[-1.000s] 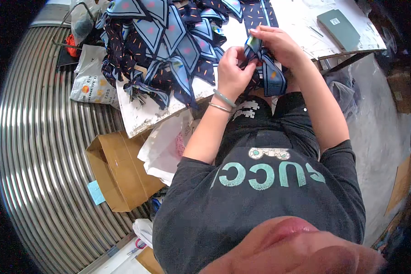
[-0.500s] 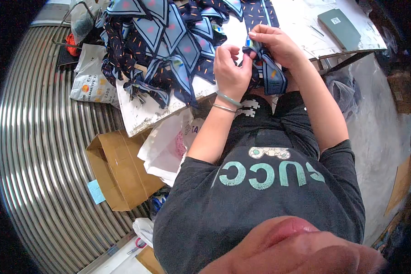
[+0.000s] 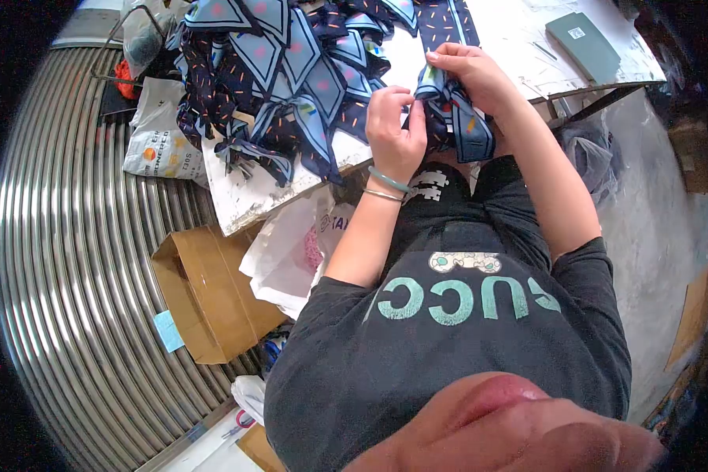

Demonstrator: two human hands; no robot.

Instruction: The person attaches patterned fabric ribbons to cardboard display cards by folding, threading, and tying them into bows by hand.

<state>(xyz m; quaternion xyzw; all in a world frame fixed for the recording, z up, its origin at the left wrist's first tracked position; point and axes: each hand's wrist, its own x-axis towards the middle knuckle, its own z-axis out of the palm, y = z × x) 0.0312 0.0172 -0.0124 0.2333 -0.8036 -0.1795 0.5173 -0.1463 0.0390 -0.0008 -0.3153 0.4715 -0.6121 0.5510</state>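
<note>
A narrow navy and light-blue patterned scarf hangs over the table's front edge. My right hand pinches its upper part between thumb and fingers, where a light-blue fold shows. On the other side, my left hand has its thumb and bent forefinger close to the scarf's dark edge. Whether these fingertips hold the cloth I cannot make out. Left of my hands lies a heap of similar scarves, with diamond-shaped light-blue ends and small orange dashes on navy.
The white table carries the heap and a grey-green box at the far right. Below its left corner are a white plastic bag and an open cardboard box. A ribbed metal shutter stands at left.
My left hand has shifted slightly down and left, its fingers more drawn together. More of the scarf's light-blue face shows between my hands. The right hand stays nearly in place.
</note>
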